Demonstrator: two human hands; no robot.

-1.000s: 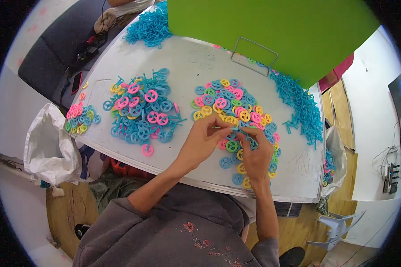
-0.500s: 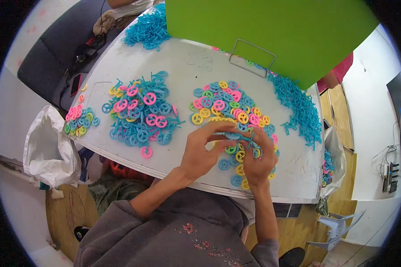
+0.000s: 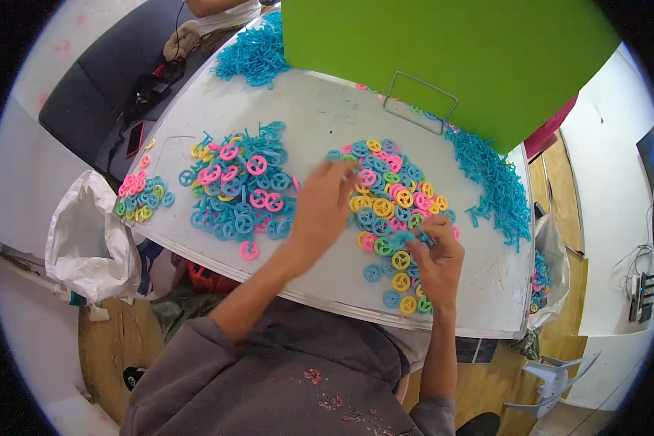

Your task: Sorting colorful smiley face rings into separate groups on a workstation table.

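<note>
Small spoked plastic wheels in pink, yellow, green and blue form a loose pile on the white table. My left hand is over the left edge of this pile, its fingertips by the upper wheels; motion blurs its fingers, and whether anything is in them is hidden. At the pile's right side, my right hand pinches a blue plastic stick between thumb and fingers. Left of my left hand lies a heap of blue sticks with wheels attached.
Loose blue sticks are heaped at the far left and along the right edge. A green panel stands at the back beside a wire frame. White sacks hang left and right. Another person's arm shows top left.
My hands were together over the wheels. My left hand has moved away, up and left, to the pile's left edge; the right has shifted slightly down and right. The whole view has shifted a little.
</note>
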